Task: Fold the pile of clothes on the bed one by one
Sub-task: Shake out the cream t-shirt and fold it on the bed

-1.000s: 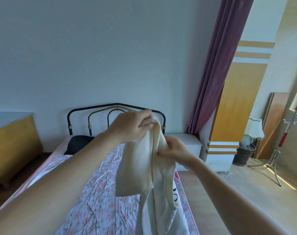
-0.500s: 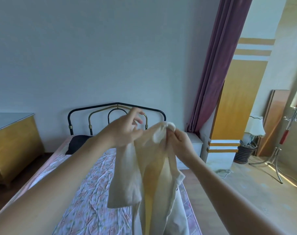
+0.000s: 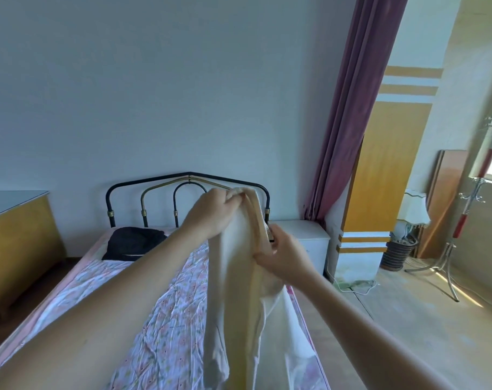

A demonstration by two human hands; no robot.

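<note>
Two bare forearms are reaching forward from the bottom corners of the view, holding a cream-white fabric garment (image 3: 233, 291) up in the air above the right edge of the bed. The garment is hanging in long vertical folds, its lower part running out of the bottom of the view, and a yellowish inner layer is showing between the pale outer ones. The right hand (image 3: 284, 256) is pinching the garment's edge partway down, fingers closed on the cloth, while the left hand (image 3: 214, 213) is gripping the top of the garment higher up, closed into a fist around the bunched fabric. Under both arms, a mattress with a wrinkled pink floral sheet (image 3: 166, 313) is lying beneath the hanging cloth. Farther along, a black folded piece of clothing (image 3: 133, 243) is resting on the sheet near the head of the bed. Behind it, a black and brass metal headboard (image 3: 143, 198) is standing against the pale wall, with a white bedside cabinet (image 3: 306, 240) just to its right and a mauve curtain (image 3: 349, 114) hanging beyond.
</note>
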